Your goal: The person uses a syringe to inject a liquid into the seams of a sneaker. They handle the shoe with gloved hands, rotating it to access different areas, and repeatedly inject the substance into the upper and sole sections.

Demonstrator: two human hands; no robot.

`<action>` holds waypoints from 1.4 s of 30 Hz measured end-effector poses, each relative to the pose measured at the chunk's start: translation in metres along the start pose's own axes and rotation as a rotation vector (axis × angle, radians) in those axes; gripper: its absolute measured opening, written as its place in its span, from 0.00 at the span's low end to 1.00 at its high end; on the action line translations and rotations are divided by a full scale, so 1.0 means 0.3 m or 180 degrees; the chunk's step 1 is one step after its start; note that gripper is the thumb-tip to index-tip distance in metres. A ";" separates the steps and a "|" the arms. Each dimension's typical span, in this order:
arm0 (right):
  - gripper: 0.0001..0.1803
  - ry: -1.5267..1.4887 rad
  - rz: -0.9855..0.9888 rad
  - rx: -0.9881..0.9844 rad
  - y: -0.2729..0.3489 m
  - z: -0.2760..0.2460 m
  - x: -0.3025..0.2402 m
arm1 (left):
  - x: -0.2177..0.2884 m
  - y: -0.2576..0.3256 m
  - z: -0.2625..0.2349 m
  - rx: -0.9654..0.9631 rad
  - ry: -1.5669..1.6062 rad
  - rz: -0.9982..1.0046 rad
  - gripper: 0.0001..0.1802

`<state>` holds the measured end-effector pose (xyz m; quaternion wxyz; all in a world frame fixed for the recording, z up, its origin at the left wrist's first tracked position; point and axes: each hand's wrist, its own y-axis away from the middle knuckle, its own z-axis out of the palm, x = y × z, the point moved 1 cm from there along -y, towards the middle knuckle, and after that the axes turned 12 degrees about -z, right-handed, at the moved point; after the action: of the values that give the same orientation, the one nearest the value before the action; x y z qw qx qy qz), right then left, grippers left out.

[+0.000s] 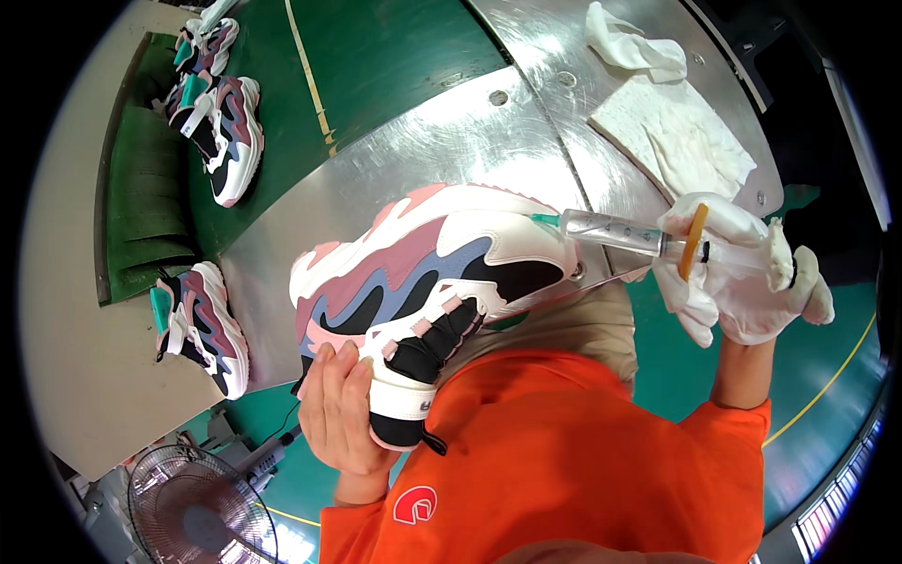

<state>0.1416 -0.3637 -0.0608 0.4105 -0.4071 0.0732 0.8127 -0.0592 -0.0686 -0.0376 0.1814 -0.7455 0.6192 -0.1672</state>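
My bare left hand (340,414) is closed around the collar of a sneaker (411,249) in white, mauve, blue and black, tilted so its side faces up and its toe points right. In my right hand (747,301), which wears a white glove, is a clear syringe (611,230) with a green tip and an orange finger flange. The syringe's tip meets the seam between the sneaker's white sole and upper near the toe. My right thumb and fingers are around the flange and plunger end.
Several similar sneakers (221,132) stand along the green belt (395,56) at the left, one (202,329) nearer on the metal edge. A white pad (620,117) with crumpled cloth (700,150) lies on the metal table (451,132). A fan (202,508) stands at lower left.
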 end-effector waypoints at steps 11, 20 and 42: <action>0.65 -0.0816 -0.0425 0.0477 0.113 -0.029 0.088 | 0.088 -0.013 0.017 0.0314 -0.0263 0.0067 0.31; 0.46 -0.0963 -0.0748 0.0886 0.195 0.009 0.119 | 0.091 -0.011 0.029 0.0341 -0.0077 0.0113 0.33; 0.48 0.0495 -0.0342 0.1048 0.178 0.182 0.112 | 0.064 -0.155 0.003 -0.0156 0.0400 0.0002 0.32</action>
<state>0.0588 -0.3535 -0.0606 0.5075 -0.3993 0.2149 0.7327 -0.0151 -0.0797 -0.0157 0.1240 -0.7375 0.6335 -0.1984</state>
